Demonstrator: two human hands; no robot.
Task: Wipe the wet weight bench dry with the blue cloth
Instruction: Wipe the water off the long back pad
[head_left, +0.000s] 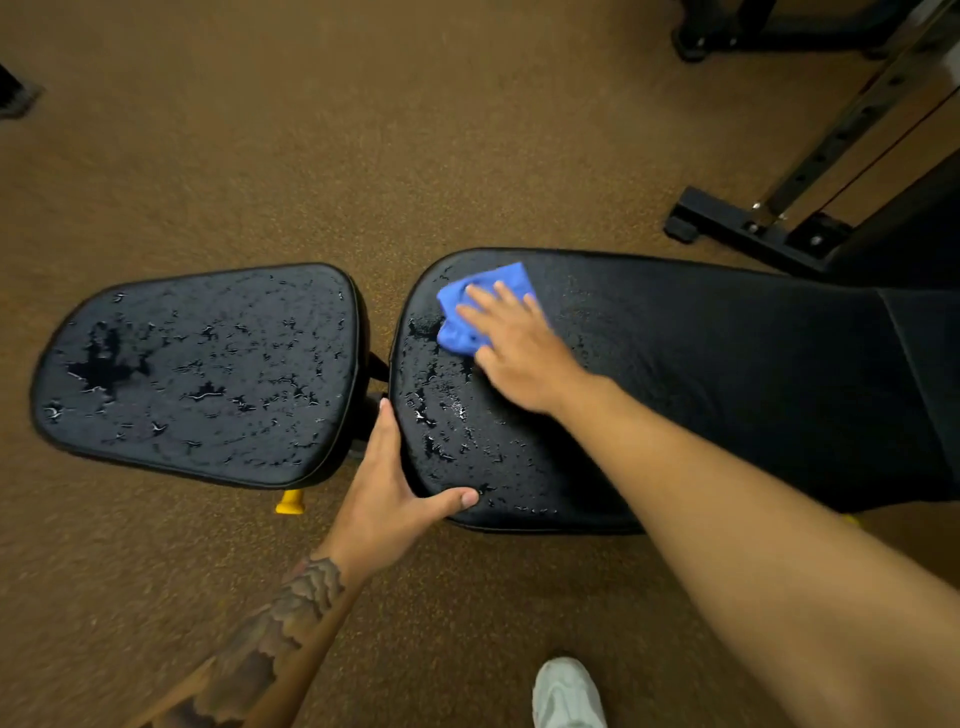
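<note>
Fingers (509, 306) of my right hand (524, 358), spread flat, press crumpled blue cloth (462, 332) onto wet black padded bench (727, 374); left hand (389, 499) grips its edge.

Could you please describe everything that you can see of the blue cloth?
The blue cloth looks like thin, soft fabric, bunched and creased rather than spread flat. It lies on the black upholstery of the long bench pad, near the far edge of its rounded end, with beads of water on the pad just beside it. The right hand presses down on it with straight, spread fingers and covers its right part, so its full outline is hidden. Nothing else touches it.
</note>
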